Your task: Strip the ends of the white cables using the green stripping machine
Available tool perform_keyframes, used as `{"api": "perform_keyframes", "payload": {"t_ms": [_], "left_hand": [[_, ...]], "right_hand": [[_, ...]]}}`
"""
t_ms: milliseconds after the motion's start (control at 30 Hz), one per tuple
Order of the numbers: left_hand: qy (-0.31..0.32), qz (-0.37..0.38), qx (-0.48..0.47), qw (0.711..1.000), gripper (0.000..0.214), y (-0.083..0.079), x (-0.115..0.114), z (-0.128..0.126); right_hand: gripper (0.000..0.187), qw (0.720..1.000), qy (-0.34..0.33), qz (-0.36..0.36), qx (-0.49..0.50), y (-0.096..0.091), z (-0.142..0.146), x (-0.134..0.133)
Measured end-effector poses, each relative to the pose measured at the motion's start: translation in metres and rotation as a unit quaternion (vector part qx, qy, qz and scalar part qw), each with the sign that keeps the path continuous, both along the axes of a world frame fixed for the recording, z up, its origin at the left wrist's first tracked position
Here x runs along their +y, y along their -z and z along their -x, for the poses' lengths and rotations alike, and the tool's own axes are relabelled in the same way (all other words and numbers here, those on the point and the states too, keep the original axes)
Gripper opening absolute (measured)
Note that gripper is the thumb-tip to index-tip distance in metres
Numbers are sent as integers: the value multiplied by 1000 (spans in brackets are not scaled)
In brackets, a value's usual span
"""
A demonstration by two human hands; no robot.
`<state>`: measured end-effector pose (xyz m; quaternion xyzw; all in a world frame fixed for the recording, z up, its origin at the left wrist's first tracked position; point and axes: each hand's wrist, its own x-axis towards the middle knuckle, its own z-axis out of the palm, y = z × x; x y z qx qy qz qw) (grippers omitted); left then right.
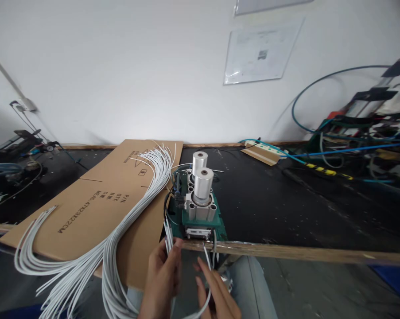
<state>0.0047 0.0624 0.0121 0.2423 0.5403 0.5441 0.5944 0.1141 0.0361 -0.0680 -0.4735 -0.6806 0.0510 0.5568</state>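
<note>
Work the white wires in front of the small machine (201,212) with light fingers; judging by how they hang, a steady pinch close to the tips should control them better than one farther down. Let the slack fall freely, since a snag on the table edge (286,251) could tug them out of line. It seems wise to mind your fingertips near the metal cylinders (203,184).

Taking the machine as the clock's centre, your left hand (165,263) is at seven o'clock, curled closed around a few white wires (168,235), thumb against fingers, with the wires' upper ends pointing up beside the machine. Your right hand (218,290) is between five and six o'clock, thumb and forefinger parted by a clear gap. A single white wire (206,254) rises beside those fingers, its dark tip near the table edge; you cannot tell from this view whether the hand grips it.

At nine o'clock the big bundle of white wires (136,212) lies across the cardboard (90,195), its lower loops hanging over the near edge.
</note>
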Motion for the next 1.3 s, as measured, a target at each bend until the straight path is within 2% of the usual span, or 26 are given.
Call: {"api": "perform_keyframes", "payload": {"t_ms": [100, 300, 433, 633, 1133, 1300], "left_hand": [[-35, -4, -41, 999, 74, -7, 3, -4], [-52, 12, -65, 996, 77, -16, 3, -8], [-54, 2, -71, 996, 75, -17, 3, -9], [-47, 17, -76, 996, 77, -18, 1, -11], [-51, 2, -104, 993, 77, -20, -6, -8], [-52, 25, -105, 993, 79, -22, -5, -8]], "right_hand": [[44, 998, -48, -13, 33, 0, 0, 16], [45, 999, -30, -15, 30, 3, 2, 26], [45, 999, -25, -22, -12, 3, 0, 31], [32, 997, 0, -64, -47, -6, 0, 43], [33, 996, -4, -65, -56, -11, 3, 44], [32, 996, 5, -65, -57, -12, 4, 44]]}}
